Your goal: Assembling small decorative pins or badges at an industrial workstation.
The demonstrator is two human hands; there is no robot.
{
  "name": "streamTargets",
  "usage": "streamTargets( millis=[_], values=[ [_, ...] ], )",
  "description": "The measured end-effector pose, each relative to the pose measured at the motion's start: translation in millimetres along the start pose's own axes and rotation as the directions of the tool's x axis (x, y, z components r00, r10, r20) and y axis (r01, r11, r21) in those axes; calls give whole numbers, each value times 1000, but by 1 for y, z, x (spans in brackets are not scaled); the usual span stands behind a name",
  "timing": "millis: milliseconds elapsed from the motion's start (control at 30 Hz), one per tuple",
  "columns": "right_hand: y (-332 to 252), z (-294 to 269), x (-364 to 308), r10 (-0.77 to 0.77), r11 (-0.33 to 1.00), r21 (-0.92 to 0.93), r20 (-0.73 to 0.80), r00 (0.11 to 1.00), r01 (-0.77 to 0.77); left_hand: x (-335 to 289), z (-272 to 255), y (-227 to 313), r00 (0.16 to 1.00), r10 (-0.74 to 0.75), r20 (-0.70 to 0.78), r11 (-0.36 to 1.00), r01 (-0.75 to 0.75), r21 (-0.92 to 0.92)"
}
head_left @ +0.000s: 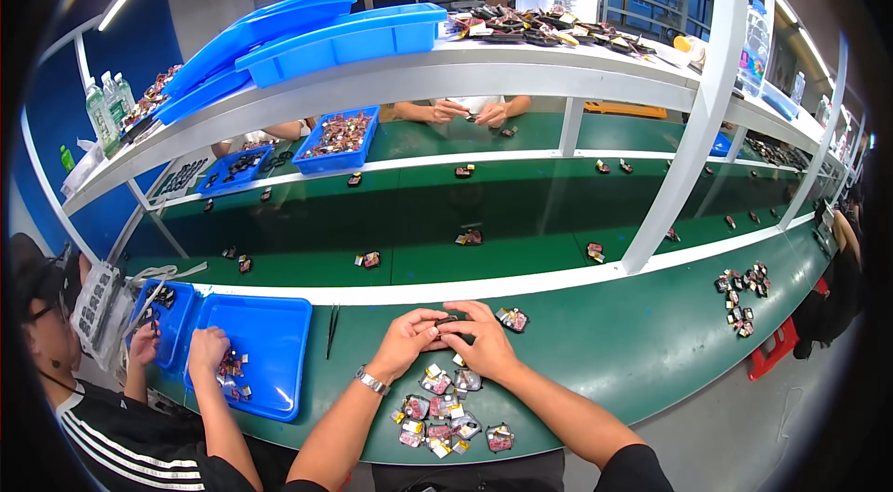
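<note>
My left hand (409, 343), with a metal watch (372, 380) on its wrist, and my right hand (484, 343) meet over the green bench. Between their fingers they hold a small black electronic part (448, 324), mostly hidden by the fingers. Just beyond my right hand lies a small assembly (512, 318) with a black rim and a white-and-yellow tag. Nearer to me is a loose group of similar assemblies (439, 406), showing red insides and yellow tags. A pair of dark tweezers (332, 331) rests on the bench to the left of my hands.
A blue tray (299, 343) with several small parts stands at left, where a co-worker's hand (206, 350) reaches in. White shelf posts (693, 120) rise beyond the bench. Past the white rail, spaced assemblies lie on a green strip (419, 259). More assemblies (741, 292) lie at right.
</note>
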State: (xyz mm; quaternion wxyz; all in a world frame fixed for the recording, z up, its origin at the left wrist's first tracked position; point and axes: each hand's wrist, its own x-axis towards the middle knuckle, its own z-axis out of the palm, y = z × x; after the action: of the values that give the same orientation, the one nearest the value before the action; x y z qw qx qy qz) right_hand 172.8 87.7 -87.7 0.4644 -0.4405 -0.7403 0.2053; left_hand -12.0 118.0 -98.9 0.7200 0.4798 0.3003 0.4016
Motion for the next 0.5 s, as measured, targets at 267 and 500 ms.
streamTargets(
  millis=[267,500],
  values=[
    [-4,-2,2,-69,994,-90,-25,997,67,-1,8,1,998,32,-49,998,-29,57],
    [-3,-3,9,-159,984,-102,-116,980,147,1,7,5,1000,4,-28,1000,-4,30]
  ],
)
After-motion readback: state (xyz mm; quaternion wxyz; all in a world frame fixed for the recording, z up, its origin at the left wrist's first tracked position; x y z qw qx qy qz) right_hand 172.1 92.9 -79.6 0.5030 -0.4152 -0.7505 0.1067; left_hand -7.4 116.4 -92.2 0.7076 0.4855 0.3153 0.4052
